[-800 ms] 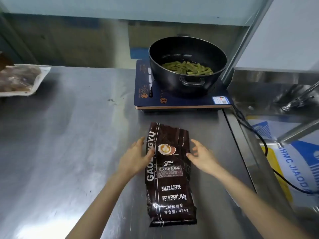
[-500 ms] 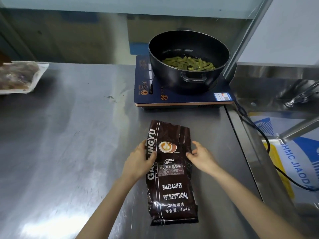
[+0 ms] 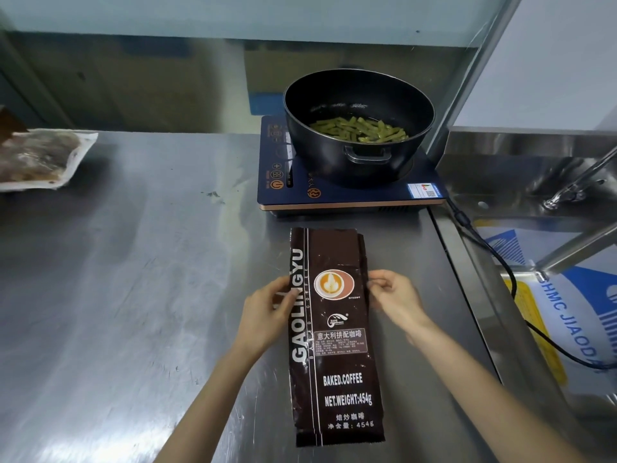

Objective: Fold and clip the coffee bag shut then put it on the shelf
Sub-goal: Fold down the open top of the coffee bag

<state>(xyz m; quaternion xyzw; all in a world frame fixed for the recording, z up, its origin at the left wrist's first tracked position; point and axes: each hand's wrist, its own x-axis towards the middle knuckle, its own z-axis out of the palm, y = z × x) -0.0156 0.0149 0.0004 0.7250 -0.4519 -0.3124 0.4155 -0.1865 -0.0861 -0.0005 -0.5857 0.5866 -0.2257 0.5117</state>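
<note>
A dark brown coffee bag (image 3: 334, 335) with white lettering lies flat on the steel counter (image 3: 133, 295), its top end pointing toward the cooker. My left hand (image 3: 267, 312) grips the bag's left edge at about its upper third. My right hand (image 3: 394, 295) pinches the right edge at the same height, fingertips curled on the foil. The bag's top lies flat and unfolded. No clip and no shelf show in view.
Just beyond the bag stands a blue induction cooker (image 3: 347, 192) carrying a black pot (image 3: 359, 128) of green beans. Its black cable (image 3: 500, 272) trails right over a sink area (image 3: 534, 182). A sealed food pack (image 3: 36, 158) lies at the far left.
Both hands have closed in from resting beside the bag to pinching its two side edges. The bag itself has stayed in place on the counter.
</note>
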